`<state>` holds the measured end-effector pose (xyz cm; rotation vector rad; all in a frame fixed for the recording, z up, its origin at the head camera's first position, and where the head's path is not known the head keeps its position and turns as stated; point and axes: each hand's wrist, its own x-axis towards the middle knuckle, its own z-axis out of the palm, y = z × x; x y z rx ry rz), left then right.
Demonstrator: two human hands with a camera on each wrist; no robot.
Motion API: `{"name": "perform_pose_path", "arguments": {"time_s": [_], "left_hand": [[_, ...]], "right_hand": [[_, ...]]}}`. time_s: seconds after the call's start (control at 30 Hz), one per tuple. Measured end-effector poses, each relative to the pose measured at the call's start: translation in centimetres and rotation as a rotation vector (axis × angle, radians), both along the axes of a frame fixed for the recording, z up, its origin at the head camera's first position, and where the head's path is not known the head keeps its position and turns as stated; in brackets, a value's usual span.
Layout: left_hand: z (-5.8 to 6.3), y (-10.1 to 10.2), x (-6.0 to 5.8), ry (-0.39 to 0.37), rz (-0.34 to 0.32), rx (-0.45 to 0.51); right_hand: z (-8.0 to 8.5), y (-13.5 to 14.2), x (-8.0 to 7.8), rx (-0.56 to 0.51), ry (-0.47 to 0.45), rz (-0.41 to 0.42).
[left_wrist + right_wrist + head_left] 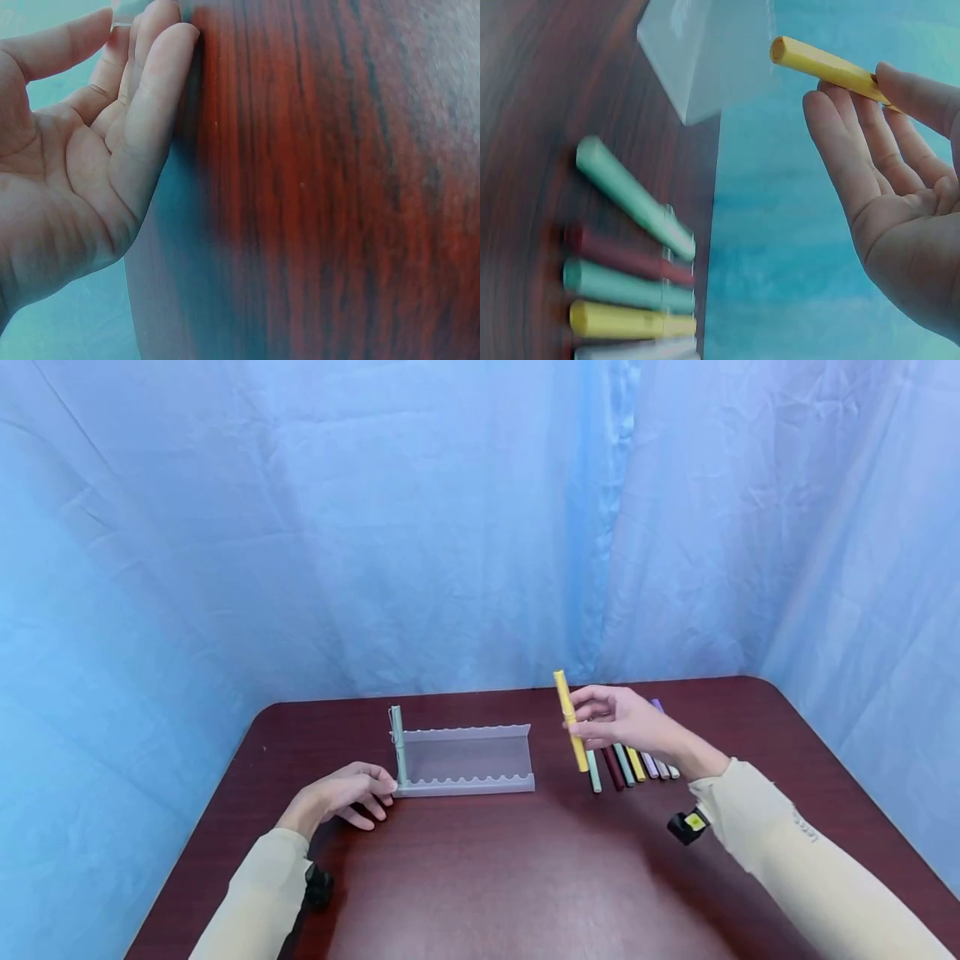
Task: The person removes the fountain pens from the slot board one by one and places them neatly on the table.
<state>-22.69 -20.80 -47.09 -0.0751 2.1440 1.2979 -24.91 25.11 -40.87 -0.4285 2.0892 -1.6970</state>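
Observation:
A yellow pen is pinched between the thumb and fingertips of my right hand, raised above the table to the right of a clear pen rack. In the right wrist view the yellow pen points one end toward the rack. My left hand pinches the rack's front left corner with thumb and fingertip, its other fingers spread near the tabletop. One green pen lies across the rack's leftmost notches, its clip toward the back.
Under and beside my right hand several pens lie in a row: a light green pen, a dark red pen, another yellow pen and pale ones. The dark red wooden table ends at a blue curtain behind.

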Motion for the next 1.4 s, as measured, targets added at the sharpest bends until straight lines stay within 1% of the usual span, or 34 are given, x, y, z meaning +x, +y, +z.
{"name": "perform_pose_path", "arguments": {"time_s": [0.2,0.43,0.63,0.8,1.0,1.2,1.4], "left_hand": [[0.1,-0.1,0.0,0.001,-0.009,0.001],[-0.1,0.0,0.2,0.004,-0.003,-0.002],[-0.4,-0.1,0.3,0.001,-0.005,-0.002],[-0.4,-0.1,0.3,0.000,0.001,-0.002],[-0.4,-0.2,0.3,0.003,0.004,-0.009],[-0.2,-0.1,0.4,0.003,-0.002,-0.003],[-0.1,0.0,0.4,0.002,0.001,-0.009]], "right_hand": [[0.0,3.9,-0.8,0.062,-0.021,-0.072],[-0.5,8.4,-0.9,0.076,-0.026,-0.155],[-2.0,11.9,-0.4,0.100,-0.022,-0.241],[-3.5,14.3,0.0,0.098,-0.024,-0.280],[-5.9,16.5,-0.1,0.145,-0.053,-0.318],[-8.3,17.6,-0.1,0.213,-0.073,-0.327],[-9.5,17.7,-0.2,0.257,-0.095,-0.337]]}}
